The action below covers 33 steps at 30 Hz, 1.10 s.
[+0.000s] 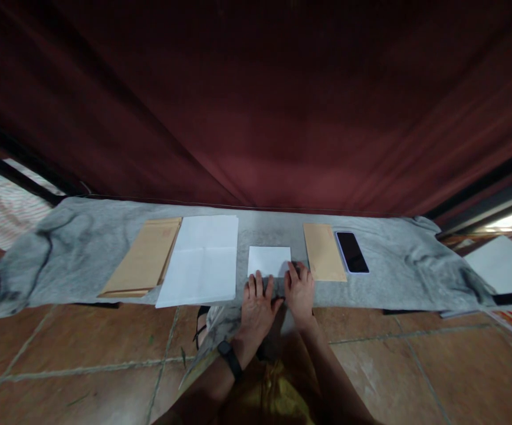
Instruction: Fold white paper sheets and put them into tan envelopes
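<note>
A small white rectangle of paper (269, 258), seemingly folded, lies flat in the middle of the grey cloth. My left hand (258, 307) rests at its near edge, fingers apart and fingertips touching the paper. At the near right corner lies my right hand (299, 289), its fingers slightly bent and spread, pressing on the paper and cloth. Left of the hands is a stack of larger white sheets (203, 260) with crease lines. Just right of my right hand sits a brown envelope (325, 252).
Grey cloth (397, 260) covers the narrow bench. A pile of brown envelopes (143, 257) lies beyond the white sheets on the left. A phone (352, 252) lies right of the single envelope. Behind the bench hangs a dark red curtain (256, 130); tiled floor (118, 342) shows below.
</note>
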{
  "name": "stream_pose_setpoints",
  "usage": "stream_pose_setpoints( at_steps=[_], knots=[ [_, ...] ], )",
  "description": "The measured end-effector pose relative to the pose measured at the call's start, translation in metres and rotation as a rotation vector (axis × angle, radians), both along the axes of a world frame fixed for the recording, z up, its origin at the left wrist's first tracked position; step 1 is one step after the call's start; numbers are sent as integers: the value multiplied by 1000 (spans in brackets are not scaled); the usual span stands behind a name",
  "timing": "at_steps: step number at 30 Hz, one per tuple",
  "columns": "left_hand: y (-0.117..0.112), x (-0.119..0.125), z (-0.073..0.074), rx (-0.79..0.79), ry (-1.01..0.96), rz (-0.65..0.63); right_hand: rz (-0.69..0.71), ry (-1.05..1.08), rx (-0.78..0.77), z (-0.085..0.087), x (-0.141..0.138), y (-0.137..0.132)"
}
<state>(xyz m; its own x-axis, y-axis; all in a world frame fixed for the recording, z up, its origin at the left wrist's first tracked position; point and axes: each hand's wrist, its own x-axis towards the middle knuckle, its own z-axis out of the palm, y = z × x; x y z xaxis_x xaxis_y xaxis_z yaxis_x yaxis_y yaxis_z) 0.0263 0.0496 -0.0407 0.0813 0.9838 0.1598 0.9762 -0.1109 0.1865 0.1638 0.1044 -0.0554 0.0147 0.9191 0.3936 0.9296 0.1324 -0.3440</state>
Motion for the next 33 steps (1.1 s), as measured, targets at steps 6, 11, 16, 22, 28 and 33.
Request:
stream_pose_setpoints(
  at_steps=[6,11,16,22,28,33],
  knots=[
    [1,0,-5,-18,32,-14,337,43,-53,10,-19,-13],
    [-1,-2,-12,-6,66,-36,465,-30,-121,13,-25,-18],
    [-3,-4,-11,3,45,-23,432,-78,-104,7,-14,-19],
    [-6,-7,-6,20,72,17,378,-121,-98,-1,-1,-18],
    [-8,-10,-12,65,75,49,370,-122,-75,-4,11,-15],
    [-2,-12,-5,94,66,50,400,-110,-91,-3,15,-12]
  ],
)
